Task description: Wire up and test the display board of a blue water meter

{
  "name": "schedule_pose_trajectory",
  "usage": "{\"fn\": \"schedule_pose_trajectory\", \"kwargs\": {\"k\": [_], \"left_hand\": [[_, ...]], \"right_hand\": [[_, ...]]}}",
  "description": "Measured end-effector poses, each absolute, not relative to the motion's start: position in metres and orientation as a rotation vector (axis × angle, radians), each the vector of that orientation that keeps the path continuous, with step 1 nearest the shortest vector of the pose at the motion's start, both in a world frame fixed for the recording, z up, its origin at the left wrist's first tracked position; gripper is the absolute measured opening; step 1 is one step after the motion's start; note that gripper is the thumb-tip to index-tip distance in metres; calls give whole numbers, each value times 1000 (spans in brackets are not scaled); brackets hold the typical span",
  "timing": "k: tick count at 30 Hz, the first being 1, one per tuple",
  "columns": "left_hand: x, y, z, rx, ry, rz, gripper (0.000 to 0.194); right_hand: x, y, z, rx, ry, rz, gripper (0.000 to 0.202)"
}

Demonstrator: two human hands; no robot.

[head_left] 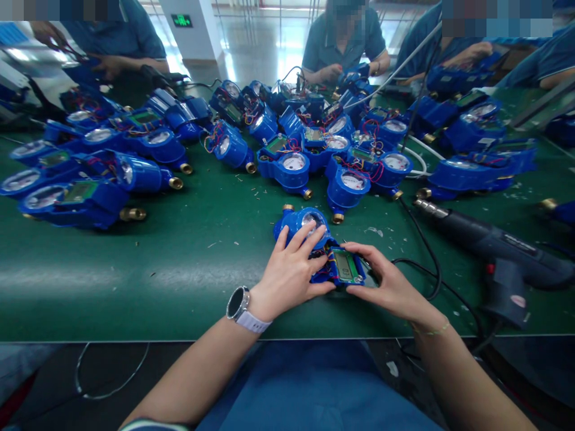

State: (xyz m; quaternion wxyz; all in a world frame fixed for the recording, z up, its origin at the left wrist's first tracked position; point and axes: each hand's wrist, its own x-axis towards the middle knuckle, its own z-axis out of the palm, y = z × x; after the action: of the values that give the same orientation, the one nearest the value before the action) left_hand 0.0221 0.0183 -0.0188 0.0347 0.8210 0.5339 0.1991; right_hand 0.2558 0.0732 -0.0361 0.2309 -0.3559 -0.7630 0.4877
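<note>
Lettering on the heat gun (pixel 498 242) is too blurred to read, as are the characters on the green sign (pixel 182 21) and the digits on the small display (pixel 345 265). The heat gun lies on the green desk (pixel 179 293), right of the right hand (pixel 398 287), with a black cable (pixel 422 224) looping between them. Other blue meters (pixel 291 170) crowd the far side, with brass fittings and loose wires; co-workers (pixel 344 45) sit beyond. The nearest blue meter (pixel 293 221) sits under the left hand (pixel 285 278), whose fingers are spread across its dial. Its open housing (pixel 335 280) contains wires and the display; the right hand clamps its edges between thumb and fingers.
</note>
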Motion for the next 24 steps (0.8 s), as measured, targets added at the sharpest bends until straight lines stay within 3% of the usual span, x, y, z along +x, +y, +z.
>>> {"fn": "schedule_pose_trajectory", "kwargs": {"k": [13, 20, 24], "left_hand": [[20, 19, -19, 2561, 1625, 666, 40], [19, 19, -12, 2537, 1609, 674, 38], [23, 19, -8, 2577, 1606, 582, 55]], "right_hand": [[244, 82, -45, -868, -1267, 1839, 55], [238, 85, -39, -997, -1043, 1896, 56], [236, 87, -36, -1093, -989, 1918, 60]]}}
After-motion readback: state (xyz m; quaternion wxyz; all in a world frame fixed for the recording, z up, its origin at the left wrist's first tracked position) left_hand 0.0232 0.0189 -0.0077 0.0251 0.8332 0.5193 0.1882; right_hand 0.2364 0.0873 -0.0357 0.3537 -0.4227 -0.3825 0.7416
